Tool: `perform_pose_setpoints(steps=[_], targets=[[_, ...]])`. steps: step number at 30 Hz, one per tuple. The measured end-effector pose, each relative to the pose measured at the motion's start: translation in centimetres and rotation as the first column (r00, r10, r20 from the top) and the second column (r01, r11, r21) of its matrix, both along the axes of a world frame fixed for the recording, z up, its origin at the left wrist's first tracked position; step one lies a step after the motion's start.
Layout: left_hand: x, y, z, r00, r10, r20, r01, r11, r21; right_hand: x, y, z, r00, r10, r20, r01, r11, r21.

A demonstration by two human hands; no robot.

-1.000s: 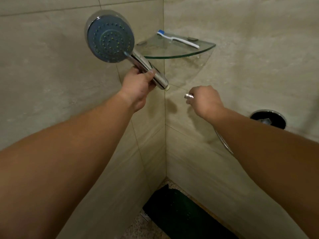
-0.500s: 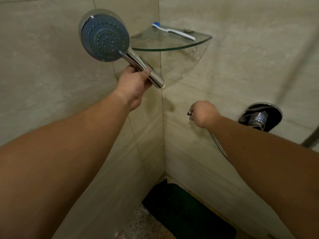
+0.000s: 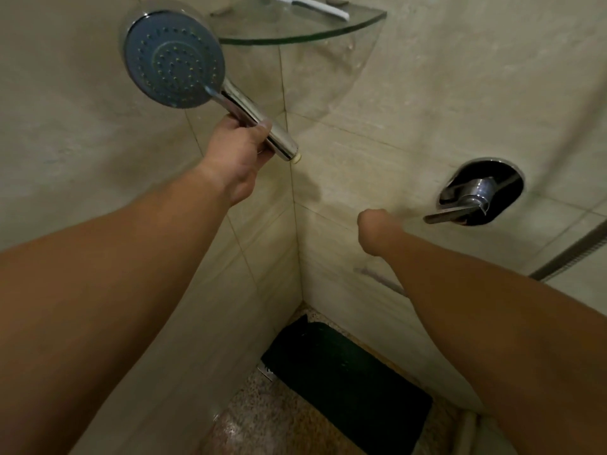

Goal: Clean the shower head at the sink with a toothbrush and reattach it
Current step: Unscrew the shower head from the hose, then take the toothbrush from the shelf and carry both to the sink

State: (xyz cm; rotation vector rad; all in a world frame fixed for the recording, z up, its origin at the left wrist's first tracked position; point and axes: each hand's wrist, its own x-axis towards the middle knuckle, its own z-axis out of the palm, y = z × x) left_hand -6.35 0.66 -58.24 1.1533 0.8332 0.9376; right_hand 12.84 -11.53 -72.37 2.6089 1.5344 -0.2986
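Note:
My left hand (image 3: 238,152) grips the chrome handle of the shower head (image 3: 172,59), held up against the left tiled wall with its blue-grey nozzle face turned toward me. The handle's threaded end (image 3: 296,158) is bare and nothing is attached to it. My right hand (image 3: 374,231) hangs lower, near the corner, bent at the wrist so its fingers are hidden. A blurred length of metal hose (image 3: 377,280) shows just under that hand; contact between them cannot be made out. A white toothbrush (image 3: 308,4) lies on the glass corner shelf (image 3: 295,36).
A chrome mixer valve with a lever (image 3: 476,195) sits on the right wall. Another stretch of hose (image 3: 571,254) runs diagonally at the right edge. A dark green mat (image 3: 345,382) lies on the speckled floor in the corner.
My right hand has dropped from beside the handle's end down toward the corner, taking the hose end away from the shower head. The view tilted down; my left hand kept its grip.

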Motion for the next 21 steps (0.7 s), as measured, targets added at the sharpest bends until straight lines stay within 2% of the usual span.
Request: perform_pose_setpoints(steps=[5,12,21], targets=[[0.1,-0.4,-0.3,1.000,-0.007,0.018,0.007,1.000,-0.009,0.5,0.7,1.1,0.999,0.040,0.006,-0.040,0.997,0.064],[-0.3,-0.7,-1.2,1.000,-0.023,0.002,0.023,0.999,-0.026,0.9,0.5,1.1,0.996,0.001,-0.089,0.009,0.993,0.115],[-0.3,-1.9,-1.2,1.000,0.002,-0.005,-0.002,0.998,-0.061,-0.1,0.2,4.9,0.994,-0.022,-0.107,0.034,0.993,0.109]])
